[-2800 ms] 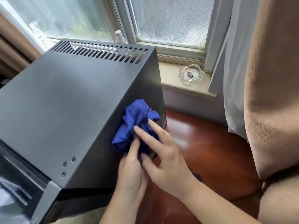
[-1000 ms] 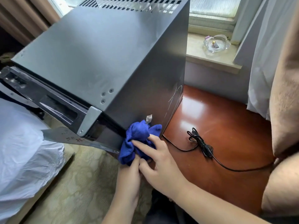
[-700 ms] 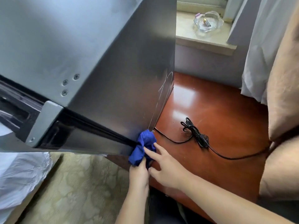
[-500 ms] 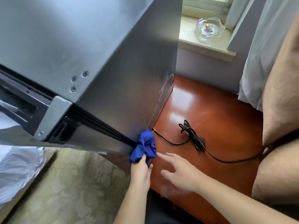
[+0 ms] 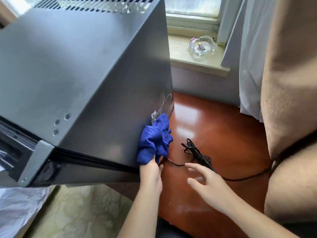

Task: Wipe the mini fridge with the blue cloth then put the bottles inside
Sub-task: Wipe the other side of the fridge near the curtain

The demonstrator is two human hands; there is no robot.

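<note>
The left hand (image 5: 151, 170) grips the bunched blue cloth (image 5: 155, 138) and presses it against the mini fridge (image 5: 82, 69) low on its right side wall, probably to clean that panel. The right hand (image 5: 208, 184) hovers at 4 o'clock of the cloth, fingers spread wide, holding nothing. A black power cord (image 5: 197, 153) lies coiled on the wooden tabletop (image 5: 223, 134) just beside the cloth and could snag. No bottles are visible.

You've got daylight from the window (image 5: 192, 5), glare on the wooden top (image 5: 214, 127), blurry right hand (image 5: 208, 184), warped edges
</note>
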